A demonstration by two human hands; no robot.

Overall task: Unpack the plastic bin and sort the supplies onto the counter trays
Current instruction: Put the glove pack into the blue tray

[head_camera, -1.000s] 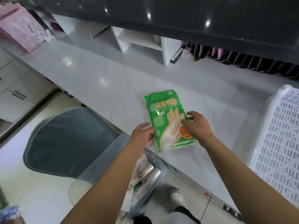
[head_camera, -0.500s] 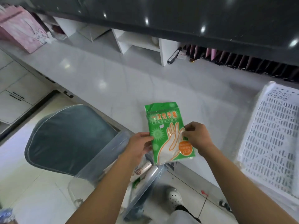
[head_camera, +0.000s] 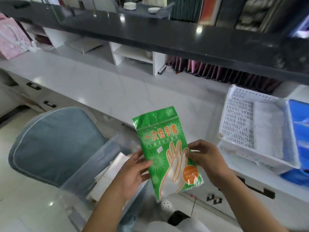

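1. White marble-look desk [head_camera: 100, 91] runs across the view in front of us, under a dark glossy shelf [head_camera: 167, 39], with white cubbies [head_camera: 133, 59] and a row of dark and pink folders [head_camera: 225, 74] standing along its back edge.
2. We hold the green packet of disposable gloves [head_camera: 167, 148] up in the air between us and the desk edge, tilted a little, its printed face (orange characters and a hand outline) toward us.
3. Our left hand [head_camera: 133, 174] pinches the packet's left edge, thumb on the front and fingers behind it.
4. Our right hand [head_camera: 207, 161] pinches the right edge, thumb and fingertips closed on the plastic near the printed hand.
5. Below the packet sits the clear plastic bin [head_camera: 93, 169], with white packages inside it (we cannot tell what they are).
6. On the right of the desk lies a white perforated tray [head_camera: 237, 118] holding a whitish roll or bundle, and just beside it a blue tray [head_camera: 299, 131], blurred.
7. To the left of the bin stands a grey-blue chair [head_camera: 50, 144] on the pale floor; a pink bag [head_camera: 11, 41] leans at the desk's far left.
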